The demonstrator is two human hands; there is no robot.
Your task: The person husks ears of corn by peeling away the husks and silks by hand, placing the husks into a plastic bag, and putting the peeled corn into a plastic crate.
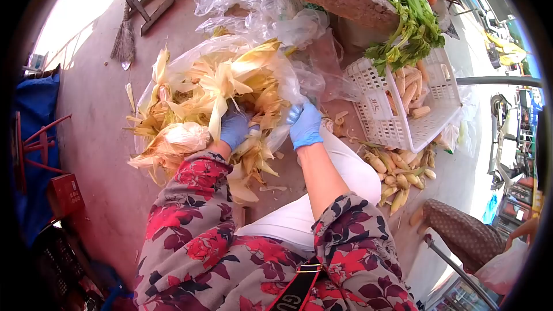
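A big clear plastic bag (291, 75) stuffed with pale yellow corn husks (222, 83) lies on the ground in front of me. My left hand (233, 128), in a blue glove, is pushed into the husks at the bag's near side and grips them. My right hand (305, 125), also blue-gloved, clutches the bag's plastic edge on the right. More husks (173, 144) spill out to the lower left, some wrapped in plastic.
A white plastic crate (383, 121) holding peeled corn cobs tilts at the right, with several unpeeled cobs (397, 173) below it. Celery-like greens (409, 29) lie above. Empty plastic bags (242, 0), a broom (124, 37), a red stool (40, 150) and another person's hand (527, 230) surround this.
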